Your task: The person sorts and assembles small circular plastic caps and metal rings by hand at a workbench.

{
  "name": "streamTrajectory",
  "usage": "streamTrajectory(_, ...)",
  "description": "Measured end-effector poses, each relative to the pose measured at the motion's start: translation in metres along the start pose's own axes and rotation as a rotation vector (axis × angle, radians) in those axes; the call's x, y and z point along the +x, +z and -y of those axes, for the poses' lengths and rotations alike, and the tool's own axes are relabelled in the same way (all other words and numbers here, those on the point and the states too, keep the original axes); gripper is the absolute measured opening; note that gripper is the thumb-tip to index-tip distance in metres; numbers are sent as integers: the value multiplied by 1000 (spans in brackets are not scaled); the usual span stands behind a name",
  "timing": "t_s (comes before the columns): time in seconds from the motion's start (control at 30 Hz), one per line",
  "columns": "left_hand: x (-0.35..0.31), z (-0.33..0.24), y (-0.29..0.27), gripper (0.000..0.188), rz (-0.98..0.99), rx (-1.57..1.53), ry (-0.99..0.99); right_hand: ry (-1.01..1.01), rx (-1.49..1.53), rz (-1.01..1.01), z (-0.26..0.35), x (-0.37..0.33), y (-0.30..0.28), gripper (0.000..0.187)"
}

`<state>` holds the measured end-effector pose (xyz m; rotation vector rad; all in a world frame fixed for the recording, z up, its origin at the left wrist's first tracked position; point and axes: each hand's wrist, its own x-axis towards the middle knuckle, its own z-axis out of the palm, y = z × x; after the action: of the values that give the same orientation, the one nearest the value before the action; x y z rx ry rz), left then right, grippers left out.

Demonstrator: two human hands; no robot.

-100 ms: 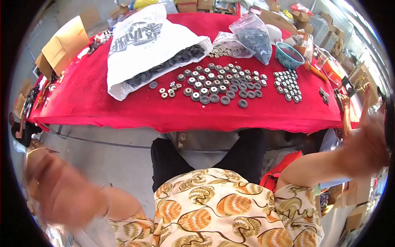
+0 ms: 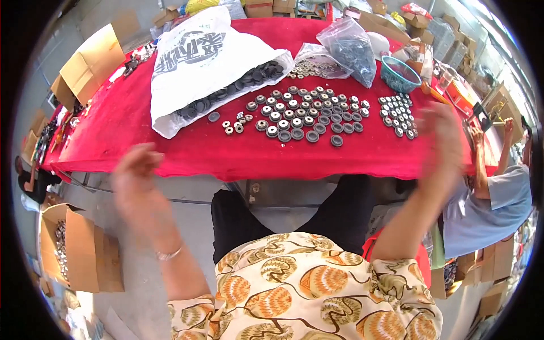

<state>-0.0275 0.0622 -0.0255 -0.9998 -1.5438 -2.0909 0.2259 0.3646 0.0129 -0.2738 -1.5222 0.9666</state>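
Observation:
My left hand (image 2: 137, 167) is raised at the table's front edge, below the white sack; its fingers look bent but are smeared by motion. My right hand (image 2: 442, 139), also blurred, is over the right front of the table, nearest a group of small round pieces (image 2: 398, 116) with pale centres. In the middle lie several dark round caps (image 2: 311, 136), many with a metal ring set in them. A few loose metal rings (image 2: 229, 130) lie to their left. Dark discs (image 2: 232, 88) spill toward the mouth of the white sack (image 2: 187, 73). Nothing can be made out in either hand.
Behind the caps lie a clear bag of metal rings (image 2: 317, 65), a clear bag of dark pieces (image 2: 351, 54) and a teal basket (image 2: 399, 85). A co-worker in a blue shirt (image 2: 487, 212) sits at the right. An open cardboard box (image 2: 85, 249) stands on the floor at left.
Both hands have swung inward and up from the far sides, the left to the table's front edge, the right over its right part. The pieces on the table look the same.

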Motion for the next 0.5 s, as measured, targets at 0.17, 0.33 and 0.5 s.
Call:
streamTrajectory(0.17,-39,79,60,20,9,168,-194,10,-265,664,-110,-46,36,16)
streamTrajectory(0.33,-27,151,93,20,190,570,-15,135,-125,864,-126,-59,27,12)
streamTrajectory(0.5,-36,187,95,30,175,899,-124,220,-296,479,-170,-26,-2,11)
